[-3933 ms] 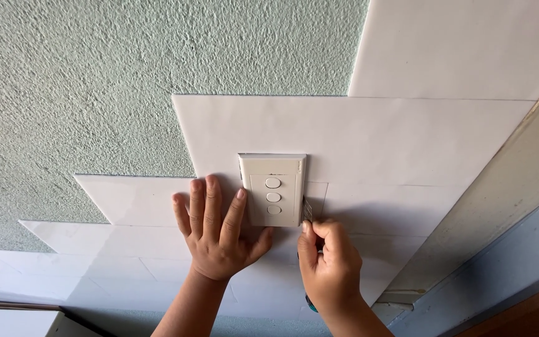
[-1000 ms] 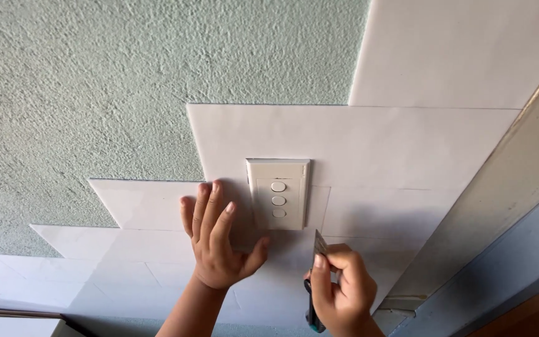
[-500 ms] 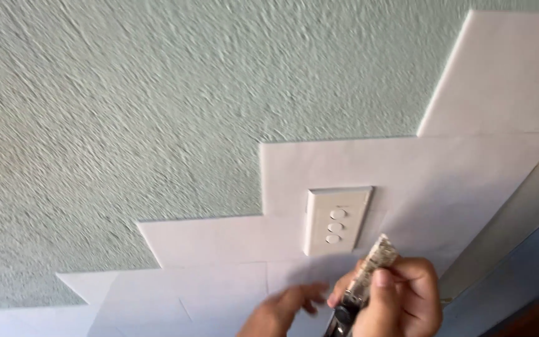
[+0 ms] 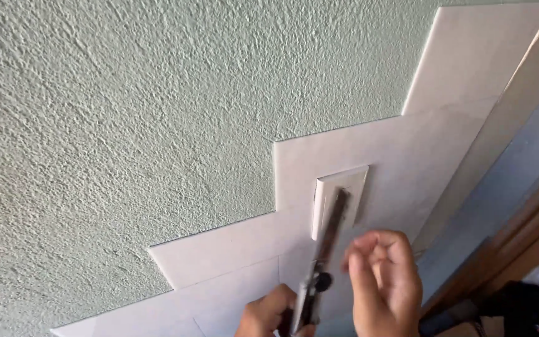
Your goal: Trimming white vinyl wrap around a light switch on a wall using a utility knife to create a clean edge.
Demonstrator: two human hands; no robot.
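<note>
Head view only. Left hand (image 4: 266,315) low at the bottom edge, fingers curled shut around the handle of a utility knife (image 4: 322,262); only the knuckles and thumb side show, the rest cut off by the frame. Right hand (image 4: 385,284) just beside the knife on its right, fingers (image 4: 369,246) loosely bent, half curled, tips close to the blade shaft; cannot tell if they touch it, blurred by motion. It grips nothing that can be seen.

Knife: long, narrow, dark metal body with a round black knob partway up, tilted up and slightly right. Its tip lies over the face of a white switch plate (image 4: 339,200); touching or just in front, cannot tell.

Switch plate is a rectangle, set into white wall panels (image 4: 407,150) that step up in a staircase outline against the pale green textured wall (image 4: 157,112). Its buttons are hidden behind the blade.

Right side: a white trim strip (image 4: 506,125) runs diagonally, then a blue-grey surface (image 4: 519,181) and a brown wooden edge (image 4: 531,231). Dark object at the bottom right corner, too cropped to make out. Both wrists out of frame.
</note>
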